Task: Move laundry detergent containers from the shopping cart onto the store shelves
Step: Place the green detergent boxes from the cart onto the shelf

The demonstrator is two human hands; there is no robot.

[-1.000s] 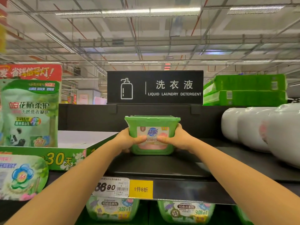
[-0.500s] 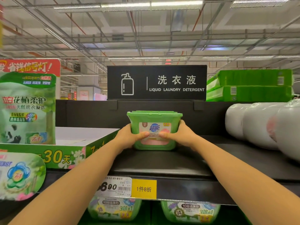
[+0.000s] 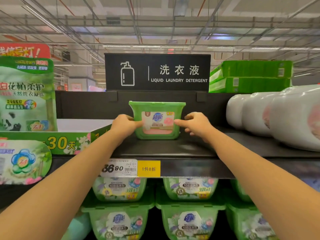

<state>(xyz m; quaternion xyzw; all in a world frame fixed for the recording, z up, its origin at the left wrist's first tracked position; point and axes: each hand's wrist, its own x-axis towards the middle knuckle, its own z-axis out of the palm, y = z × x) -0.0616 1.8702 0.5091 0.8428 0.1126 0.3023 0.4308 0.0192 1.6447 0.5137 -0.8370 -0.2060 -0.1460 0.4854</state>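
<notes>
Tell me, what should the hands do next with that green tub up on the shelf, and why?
Probably let go and draw both hands back. The green tub appears to sit flat and upright on the black shelf, label facing out, while the left hand and right hand hold its sides.

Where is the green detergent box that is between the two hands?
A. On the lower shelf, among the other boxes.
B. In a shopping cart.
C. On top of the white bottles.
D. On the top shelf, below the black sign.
D: the green box stands upright with its base on the top shelf, directly below the black sign.
</notes>
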